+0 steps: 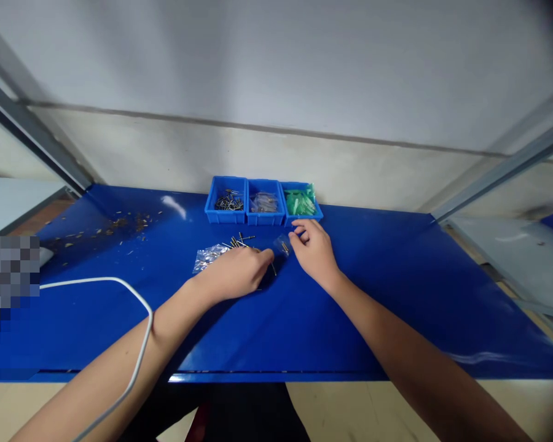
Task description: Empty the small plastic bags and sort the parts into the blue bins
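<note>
My left hand (239, 270) is closed in a pinch above the table. A thin metal pin (274, 269) shows just below its fingertips and seems held there. Under and behind that hand lie a pile of small metal pins with dark and brass-coloured ends (240, 240) and some clear plastic bags (207, 256). My right hand (313, 248) has its thumb and fingers curled at the edge of a small clear bag (283, 245) with a few brass-coloured pieces inside. The bag lies between my two hands.
Three blue bins stand against the wall: one with metal pins (229, 201), one with clear bags (263, 204), one with green packets (300, 202). Debris (129, 226) litters the back left of the blue table (276, 331). A white cable (138, 294) crosses my left forearm.
</note>
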### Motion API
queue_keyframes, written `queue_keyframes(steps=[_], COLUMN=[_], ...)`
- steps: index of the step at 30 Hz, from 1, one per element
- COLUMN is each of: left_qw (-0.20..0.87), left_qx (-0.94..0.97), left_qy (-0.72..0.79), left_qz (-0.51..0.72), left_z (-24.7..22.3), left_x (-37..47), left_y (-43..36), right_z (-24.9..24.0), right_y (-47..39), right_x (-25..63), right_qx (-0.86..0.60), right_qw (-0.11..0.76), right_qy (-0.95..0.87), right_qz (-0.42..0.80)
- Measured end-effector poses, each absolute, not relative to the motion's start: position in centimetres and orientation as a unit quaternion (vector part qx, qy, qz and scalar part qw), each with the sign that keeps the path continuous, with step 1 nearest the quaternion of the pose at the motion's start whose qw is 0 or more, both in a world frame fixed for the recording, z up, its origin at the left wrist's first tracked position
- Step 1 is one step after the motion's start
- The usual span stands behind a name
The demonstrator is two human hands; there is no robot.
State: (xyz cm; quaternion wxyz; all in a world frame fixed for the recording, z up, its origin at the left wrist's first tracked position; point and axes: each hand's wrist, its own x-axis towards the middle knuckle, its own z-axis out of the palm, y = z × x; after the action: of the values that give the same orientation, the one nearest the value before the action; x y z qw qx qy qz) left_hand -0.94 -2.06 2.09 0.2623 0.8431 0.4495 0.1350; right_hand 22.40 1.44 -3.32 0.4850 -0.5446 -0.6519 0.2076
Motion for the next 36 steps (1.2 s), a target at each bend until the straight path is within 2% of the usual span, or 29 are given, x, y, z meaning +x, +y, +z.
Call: queue_keyframes(steps=[3, 6, 13, 17, 23, 32, 36], left_qw=[0.166, 0.114, 0.131, 0.143, 0.114, 0.086, 0.083], left_qx=[0.896, 0.911, 0.905, 0.878, 0.846, 0.849, 0.852], left_qy=[0.411, 0.397, 0.406, 0.456, 0.520, 0.521, 0.516], left_qz=[0.034, -0.003, 0.010, 0.027, 0.027, -0.018, -0.023], left_z=[1.7, 1.4, 1.6, 1.8, 2.2, 1.5, 1.6], left_x=[-0.6, -0.3, -0.1, -0.4, -1.7, -1.3, -0.7], left_y=[-2.3, -2.4, -2.6, -2.1, -1.1, -1.5, -1.6], right_z=[-2.9, -2.2, -0.9, -0.4, -0.5, -1.3, -0.8], right_y=[1.5, 1.3, -0.2, -1.2, -2.6, -3.9, -3.9], right_x=[22.7, 22.8, 22.3, 22.1, 21.2, 19.2, 19.3], right_qx=[-0.547, -0.527, -0.466, -0.420, -0.321, -0.311, -0.299], right_qw=[0.480, 0.496, 0.513, 0.461, 0.291, 0.230, 0.231], right_qy=[-0.660, -0.666, -0.700, -0.756, -0.862, -0.888, -0.891], right_qz=[0.185, 0.180, 0.173, 0.201, 0.262, 0.249, 0.251])
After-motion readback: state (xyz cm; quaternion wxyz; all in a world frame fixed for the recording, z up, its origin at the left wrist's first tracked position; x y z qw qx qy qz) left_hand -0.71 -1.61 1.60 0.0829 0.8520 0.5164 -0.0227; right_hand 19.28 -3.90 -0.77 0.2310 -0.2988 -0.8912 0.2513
